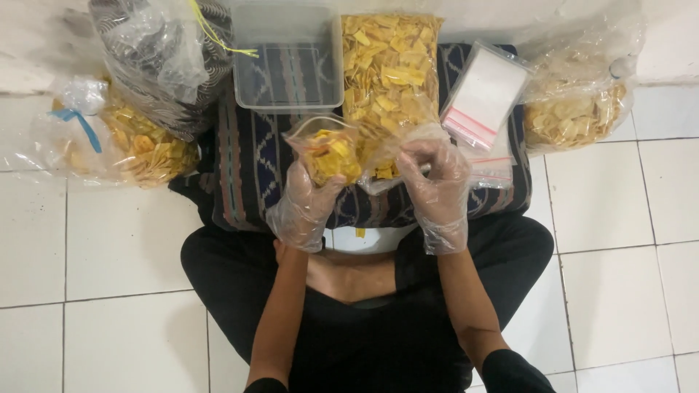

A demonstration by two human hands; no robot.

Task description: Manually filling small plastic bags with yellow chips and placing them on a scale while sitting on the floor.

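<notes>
Head view: the gloved left hand [306, 200] is clenched around a small clear pouch of yellow chips [331, 151], just in front of the large open chip bag [389, 80]. The gloved right hand [435, 185] pinches that bag's plastic edge beside it.

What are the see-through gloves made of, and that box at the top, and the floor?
The gloves on the left hand and right hand look like thin, loose clear plastic film: crinkly, shiny, skin showing through. The box seems stiffer, cloudy plastic; the striped cloth beneath shows through its bottom. The floor looks like glossy white ceramic tile, with thin dark joint lines between squares.
</notes>
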